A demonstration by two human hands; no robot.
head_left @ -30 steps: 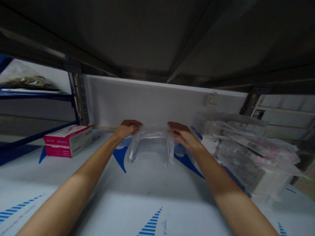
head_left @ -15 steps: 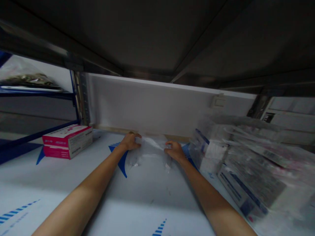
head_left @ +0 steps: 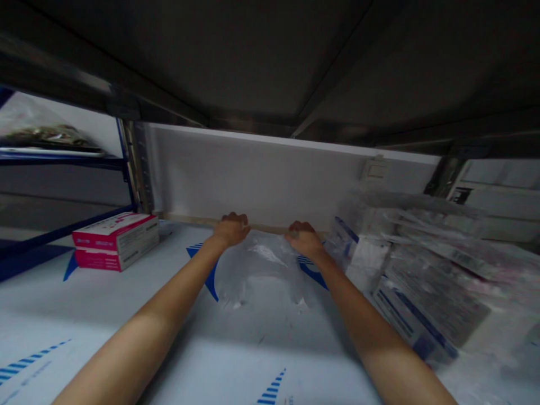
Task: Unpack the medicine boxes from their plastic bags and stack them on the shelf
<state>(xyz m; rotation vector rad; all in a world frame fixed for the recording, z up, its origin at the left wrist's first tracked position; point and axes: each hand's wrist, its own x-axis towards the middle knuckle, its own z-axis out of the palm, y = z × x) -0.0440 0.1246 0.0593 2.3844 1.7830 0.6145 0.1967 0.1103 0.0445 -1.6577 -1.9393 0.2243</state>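
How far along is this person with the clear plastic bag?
Done: the clear plastic bag lies flat on the white shelf. In hand: the left hand and right hand rest on its far edge. Left: the plastic-wrapped boxes sit stacked at right, and the pink-and-white box sits at left, neither touched.

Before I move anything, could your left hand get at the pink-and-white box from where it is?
Probably yes: nothing stands between the left hand and the pink-and-white box; only the printed shelf sheet lies there.
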